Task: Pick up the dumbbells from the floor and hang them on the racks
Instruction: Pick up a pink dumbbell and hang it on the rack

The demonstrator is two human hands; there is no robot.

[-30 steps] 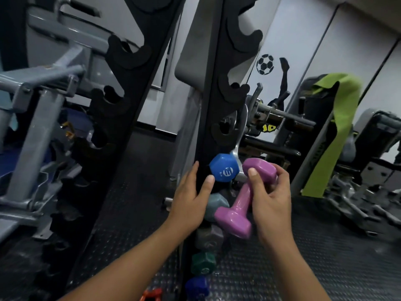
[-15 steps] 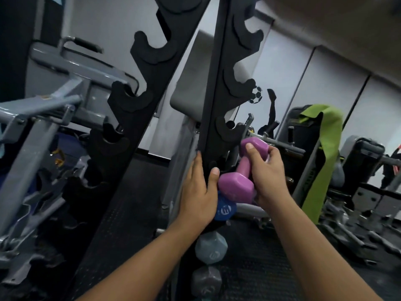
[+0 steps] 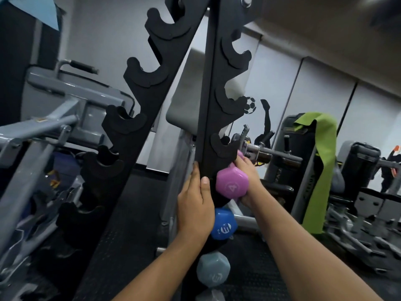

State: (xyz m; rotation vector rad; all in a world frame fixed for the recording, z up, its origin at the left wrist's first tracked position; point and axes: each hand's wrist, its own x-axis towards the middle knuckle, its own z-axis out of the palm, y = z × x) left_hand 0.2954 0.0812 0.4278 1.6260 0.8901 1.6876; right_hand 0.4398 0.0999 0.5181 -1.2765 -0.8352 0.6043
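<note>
r hand (image 3: 247, 183) grips pink dumbbell (image 3: 231, 185) | l hand (image 3: 195, 203) on rack (image 3: 208, 127)

- The pink dumbbell (image 3: 232, 184) shows only its near head; its handle and far head are mostly behind the rack upright (image 3: 209, 118) and the right hand (image 3: 249, 181).
- The right hand's fingertips are hidden behind the dumbbell.
- The left hand (image 3: 195, 205) covers part of the blue dumbbell (image 3: 224, 224).
- A grey dumbbell (image 3: 211, 296) is cut off by the bottom edge.
- The machines at far right (image 3: 368, 213) are blurred.
</note>
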